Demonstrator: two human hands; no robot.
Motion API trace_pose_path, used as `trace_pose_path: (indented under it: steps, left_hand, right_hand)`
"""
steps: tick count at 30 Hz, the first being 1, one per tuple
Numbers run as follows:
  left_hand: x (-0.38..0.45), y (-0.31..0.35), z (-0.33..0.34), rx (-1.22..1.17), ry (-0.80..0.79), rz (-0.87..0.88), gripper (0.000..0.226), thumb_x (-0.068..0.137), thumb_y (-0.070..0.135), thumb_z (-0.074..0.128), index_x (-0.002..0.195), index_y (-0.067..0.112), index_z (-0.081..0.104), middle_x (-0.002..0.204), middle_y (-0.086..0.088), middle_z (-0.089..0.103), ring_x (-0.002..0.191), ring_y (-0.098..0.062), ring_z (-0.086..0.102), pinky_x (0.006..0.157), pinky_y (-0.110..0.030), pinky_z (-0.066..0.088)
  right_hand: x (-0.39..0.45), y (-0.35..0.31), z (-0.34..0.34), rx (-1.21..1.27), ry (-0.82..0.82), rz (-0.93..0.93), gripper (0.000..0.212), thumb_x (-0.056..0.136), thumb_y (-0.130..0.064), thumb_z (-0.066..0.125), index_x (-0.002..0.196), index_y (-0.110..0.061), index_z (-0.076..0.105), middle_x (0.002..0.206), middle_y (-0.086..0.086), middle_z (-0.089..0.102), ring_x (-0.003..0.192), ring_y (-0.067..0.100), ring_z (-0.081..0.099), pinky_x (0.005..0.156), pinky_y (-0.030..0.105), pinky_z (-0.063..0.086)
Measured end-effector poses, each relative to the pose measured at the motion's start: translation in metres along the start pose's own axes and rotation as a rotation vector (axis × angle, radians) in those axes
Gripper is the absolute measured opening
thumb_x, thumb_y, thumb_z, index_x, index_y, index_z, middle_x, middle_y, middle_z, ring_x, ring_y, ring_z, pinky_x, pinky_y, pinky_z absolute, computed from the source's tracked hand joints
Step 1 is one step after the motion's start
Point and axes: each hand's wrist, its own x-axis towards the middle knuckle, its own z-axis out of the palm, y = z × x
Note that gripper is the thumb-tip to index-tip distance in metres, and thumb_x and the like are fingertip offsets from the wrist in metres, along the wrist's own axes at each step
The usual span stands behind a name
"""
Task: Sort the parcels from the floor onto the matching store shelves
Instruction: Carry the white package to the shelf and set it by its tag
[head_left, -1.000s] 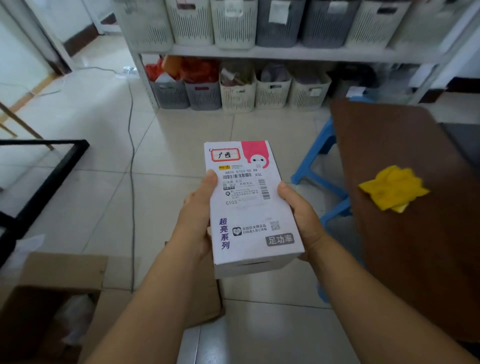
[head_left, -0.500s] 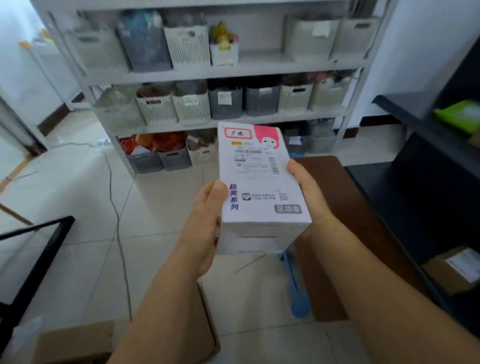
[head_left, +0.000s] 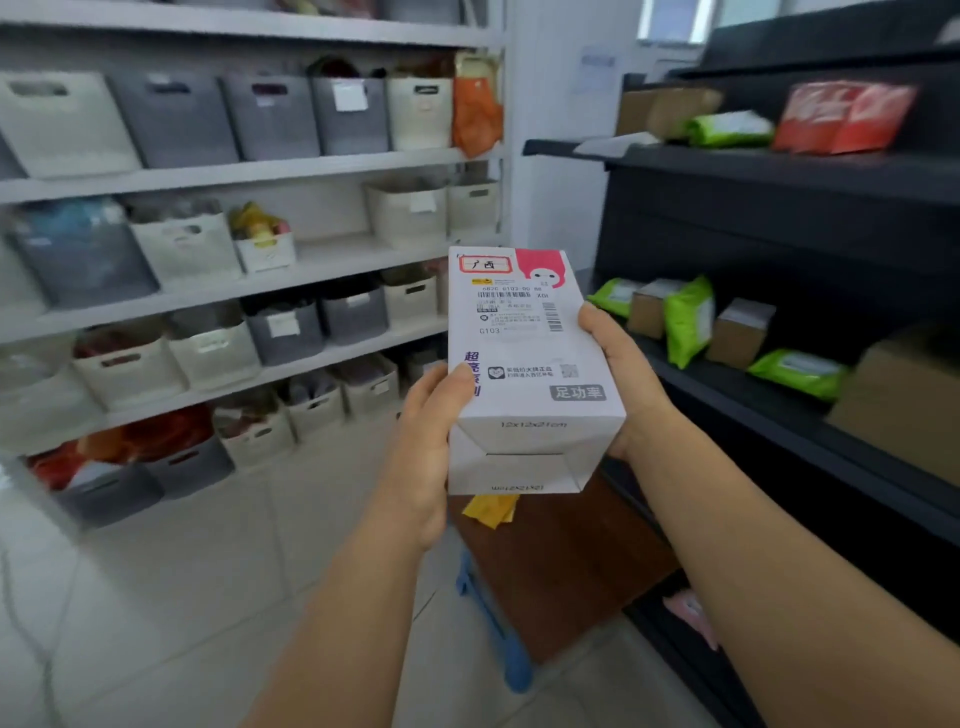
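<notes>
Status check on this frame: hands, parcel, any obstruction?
Left hand and right hand both gripping white parcel, label up. Black shelf right, part stocked. Nothing blocking.

Parcel box (head_left: 524, 358): white, pink cartoon patch at its top right corner, red-framed label at top left, black barcode, purple characters down its left edge, grey tag at lower right. Left of the box: pale grey shelf unit (head_left: 249, 171) with white and dark grey bins (head_left: 270, 114); orange bag (head_left: 475, 117) at the row's right end. Right of the box: black shelf (head_left: 779, 171) with lime green pouches (head_left: 688, 319), brown cartons (head_left: 740, 332), red packet (head_left: 844, 117). Below the box: yellow cloth (head_left: 491, 509) on brown tabletop (head_left: 566, 566), blue stool (head_left: 498, 639), white floor tiles (head_left: 182, 597).
</notes>
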Motion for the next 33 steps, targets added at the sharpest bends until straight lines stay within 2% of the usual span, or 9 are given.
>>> trace_pose_path:
  steps: [2, 5, 7, 11, 17, 21, 23, 28, 33]
  left_hand:
    - [-0.002, 0.004, 0.023, -0.030, -0.045, 0.009, 0.065, 0.074, 0.050, 0.063, 0.132, 0.020, 0.061, 0.113, -0.006, 0.077, 0.088, -0.019, 0.076, 0.058, -0.028, 0.058]
    - [-0.002, 0.008, 0.052, -0.069, -0.074, 0.003, 0.069, 0.072, 0.048, 0.066, 0.133, 0.017, 0.061, 0.121, -0.011, 0.073, 0.109, -0.032, 0.070, 0.082, -0.042, 0.060]
    - [-0.003, 0.010, 0.074, -0.088, -0.103, -0.002, 0.073, 0.068, 0.049, 0.069, 0.133, 0.016, 0.061, 0.124, -0.013, 0.072, 0.115, -0.037, 0.066, 0.099, -0.052, 0.052]
    - [-0.007, 0.011, 0.119, -0.070, -0.169, 0.042, 0.079, 0.061, 0.055, 0.069, 0.129, 0.017, 0.064, 0.126, -0.013, 0.070, 0.118, -0.036, 0.064, 0.108, -0.059, 0.041]
    - [-0.020, 0.017, 0.195, -0.078, -0.282, 0.098, 0.079, 0.059, 0.057, 0.068, 0.128, 0.020, 0.065, 0.127, -0.012, 0.069, 0.117, -0.036, 0.064, 0.106, -0.054, 0.045]
    - [-0.036, 0.023, 0.251, -0.087, -0.417, 0.128, 0.044, 0.068, 0.053, 0.065, 0.102, 0.028, 0.077, 0.115, -0.010, 0.075, 0.099, -0.029, 0.071, 0.084, -0.044, 0.052]
    - [-0.046, 0.025, 0.279, -0.104, -0.482, 0.136, 0.033, 0.074, 0.050, 0.063, 0.096, 0.030, 0.078, 0.110, -0.008, 0.077, 0.094, -0.027, 0.071, 0.082, -0.043, 0.051]
    - [-0.072, 0.026, 0.347, -0.150, -0.543, 0.156, 0.055, 0.070, 0.053, 0.064, 0.116, 0.024, 0.072, 0.116, -0.009, 0.075, 0.106, -0.032, 0.070, 0.089, -0.047, 0.052]
    - [-0.101, 0.018, 0.416, -0.193, -0.646, 0.155, 0.060, 0.075, 0.050, 0.062, 0.127, 0.020, 0.065, 0.120, -0.009, 0.074, 0.110, -0.034, 0.069, 0.092, -0.049, 0.051]
  right_hand:
    - [-0.019, -0.020, -0.009, 0.017, 0.011, -0.059, 0.041, 0.094, -0.039, 0.055, 0.124, -0.013, 0.063, 0.114, 0.017, 0.073, 0.096, 0.036, 0.072, 0.076, 0.049, 0.059]
    - [-0.043, -0.044, -0.020, 0.031, 0.029, -0.115, 0.034, 0.096, -0.039, 0.052, 0.115, -0.014, 0.065, 0.104, 0.016, 0.077, 0.088, 0.035, 0.074, 0.065, 0.047, 0.061]
    - [-0.061, -0.060, -0.030, 0.019, 0.060, -0.162, 0.034, 0.095, -0.040, 0.053, 0.117, -0.015, 0.064, 0.108, 0.016, 0.076, 0.092, 0.035, 0.074, 0.070, 0.049, 0.061]
    - [-0.096, -0.097, -0.049, -0.005, 0.124, -0.247, 0.041, 0.094, -0.042, 0.055, 0.124, -0.016, 0.062, 0.119, 0.016, 0.072, 0.103, 0.037, 0.070, 0.082, 0.051, 0.057]
    - [-0.156, -0.154, -0.076, 0.007, 0.176, -0.363, 0.042, 0.092, -0.042, 0.058, 0.126, -0.017, 0.062, 0.119, 0.015, 0.072, 0.104, 0.038, 0.069, 0.087, 0.055, 0.055]
    - [-0.200, -0.192, -0.095, -0.006, 0.216, -0.443, 0.039, 0.093, -0.040, 0.058, 0.124, -0.017, 0.061, 0.115, 0.016, 0.073, 0.097, 0.038, 0.072, 0.072, 0.052, 0.060]
    - [-0.223, -0.212, -0.107, -0.020, 0.237, -0.480, 0.042, 0.093, -0.041, 0.058, 0.127, -0.018, 0.060, 0.118, 0.016, 0.072, 0.098, 0.038, 0.072, 0.071, 0.052, 0.060]
    - [-0.280, -0.255, -0.135, -0.041, 0.249, -0.559, 0.044, 0.093, -0.045, 0.056, 0.126, -0.017, 0.061, 0.119, 0.015, 0.072, 0.101, 0.037, 0.071, 0.074, 0.051, 0.059]
    - [-0.341, -0.294, -0.167, -0.098, 0.304, -0.650, 0.050, 0.093, -0.047, 0.054, 0.132, -0.017, 0.058, 0.122, 0.015, 0.070, 0.101, 0.035, 0.071, 0.071, 0.046, 0.060]
